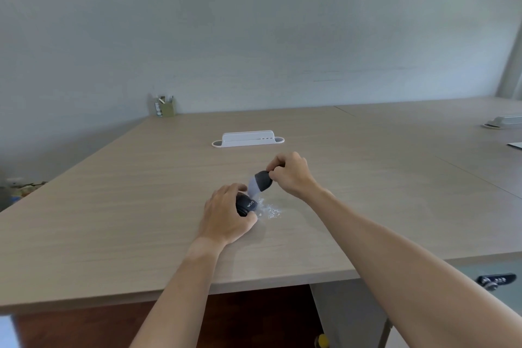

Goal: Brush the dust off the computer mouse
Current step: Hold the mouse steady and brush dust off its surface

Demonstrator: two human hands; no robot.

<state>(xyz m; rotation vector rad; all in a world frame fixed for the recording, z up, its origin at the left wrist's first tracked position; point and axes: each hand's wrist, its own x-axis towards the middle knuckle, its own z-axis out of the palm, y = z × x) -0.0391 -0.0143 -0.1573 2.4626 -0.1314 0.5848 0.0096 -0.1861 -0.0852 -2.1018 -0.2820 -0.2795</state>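
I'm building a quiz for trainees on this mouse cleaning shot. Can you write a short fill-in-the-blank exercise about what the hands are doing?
1. The left hand holds the dark computer ____ on the table.
2. The right hand pinches a small ____ with pale bristles.
3. White dust lies on the table to the ____ of the mouse.

Missing words: mouse; brush; right
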